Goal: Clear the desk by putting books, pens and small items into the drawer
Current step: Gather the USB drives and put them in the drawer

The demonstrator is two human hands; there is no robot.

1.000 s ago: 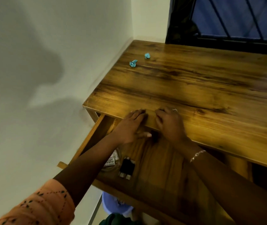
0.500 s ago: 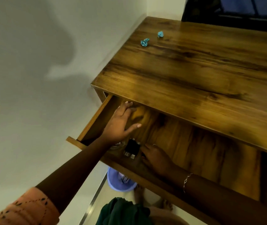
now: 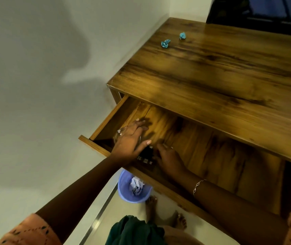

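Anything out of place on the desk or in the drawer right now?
Two crumpled blue scraps lie on the desk near its far left corner, not yet in the open drawer. Nothing looks spilled or damaged.

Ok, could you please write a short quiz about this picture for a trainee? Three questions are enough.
1. Which hand rests on the clear glass item in the drawer?
2. How many blue crumpled scraps lie on the desk top? A one; B two; C four.
3. True or false: the drawer is shut.
Key: 1 the left hand; 2 B; 3 false, it is pulled out.
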